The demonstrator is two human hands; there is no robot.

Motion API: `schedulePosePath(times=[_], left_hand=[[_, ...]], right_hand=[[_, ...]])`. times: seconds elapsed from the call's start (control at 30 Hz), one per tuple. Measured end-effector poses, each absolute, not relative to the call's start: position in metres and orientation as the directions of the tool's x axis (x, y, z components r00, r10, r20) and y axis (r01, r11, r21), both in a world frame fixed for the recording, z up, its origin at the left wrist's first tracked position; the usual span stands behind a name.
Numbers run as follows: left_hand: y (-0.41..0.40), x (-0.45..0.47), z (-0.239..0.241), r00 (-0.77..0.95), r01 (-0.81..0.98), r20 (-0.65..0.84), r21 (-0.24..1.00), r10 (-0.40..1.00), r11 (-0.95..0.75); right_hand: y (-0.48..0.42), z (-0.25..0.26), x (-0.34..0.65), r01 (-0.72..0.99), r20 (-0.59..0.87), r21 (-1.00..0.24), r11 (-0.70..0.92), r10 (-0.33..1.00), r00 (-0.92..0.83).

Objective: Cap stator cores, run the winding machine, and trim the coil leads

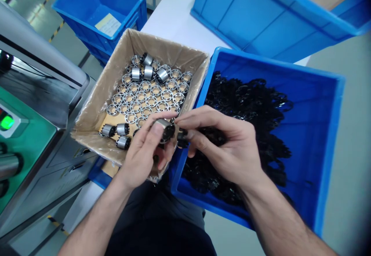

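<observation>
Closed around a silver motor stator core (166, 130) is my left hand (142, 152), its thumb lying along the metal side. The core's dark end faces right. Just beside it, a small black plastic end piece (182, 138) is pinched between the thumb and fingers of my right hand (232, 150). The fingertips of both hands nearly meet, and whether the two parts touch I cannot tell. Behind the hands, a plastic-lined cardboard box (98, 90) holds rows of bare silver stator cores (151, 101) and several cores with black ends (135, 74).
To the right, a blue bin (327, 140) contains a heap of black plastic pieces (261, 109). A larger blue crate (246, 16) stands behind it on the white table (171, 20). Another blue bin (130, 20), with paper inside, is at back left. A green-topped machine (31, 140) borders the left.
</observation>
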State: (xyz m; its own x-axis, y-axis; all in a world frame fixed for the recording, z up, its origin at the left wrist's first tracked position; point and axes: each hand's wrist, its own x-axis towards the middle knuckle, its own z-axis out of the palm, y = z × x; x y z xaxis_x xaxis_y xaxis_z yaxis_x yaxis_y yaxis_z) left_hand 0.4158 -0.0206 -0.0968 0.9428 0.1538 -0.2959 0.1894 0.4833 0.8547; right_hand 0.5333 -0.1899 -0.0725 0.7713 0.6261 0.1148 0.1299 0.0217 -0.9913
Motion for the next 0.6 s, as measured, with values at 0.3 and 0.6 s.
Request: schedulePosePath(times=[0.3,0.6], left_hand=[[-0.027,0.414,-0.099,0.931,0.191,-0.314,0.854,0.186,0.484],[-0.028,0.413,-0.095,0.924,0.224,-0.328,0.882,0.199,0.415]], right_hand=[[-0.182,-0.078,0.522,0.28,0.194,-0.957,-0.074,0.557,0.808],[-0.182,-0.083,0.52,0.463,0.357,-0.884,-0.067,0.542,0.761]])
